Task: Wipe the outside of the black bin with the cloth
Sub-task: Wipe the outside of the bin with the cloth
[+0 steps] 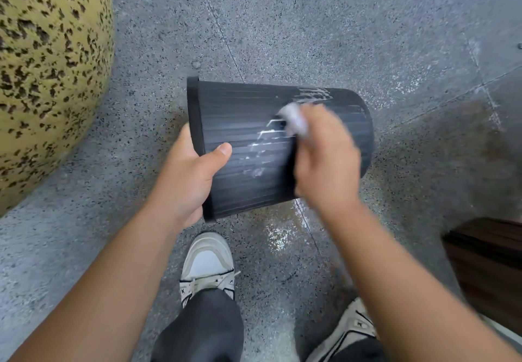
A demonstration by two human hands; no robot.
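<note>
At frame centre the black bin [243, 141] lies on its side, held above the speckled floor [339, 36]. The left hand [189, 175] grips its rim, thumb on the ribbed wall. The blurred right hand [324, 158] pinches a pale cloth [293, 120] against white smears [262, 147].

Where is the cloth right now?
In the head view, the cloth sits centre-right, bunched in the right hand and pressed against the ribbed side of the black bin.
</note>
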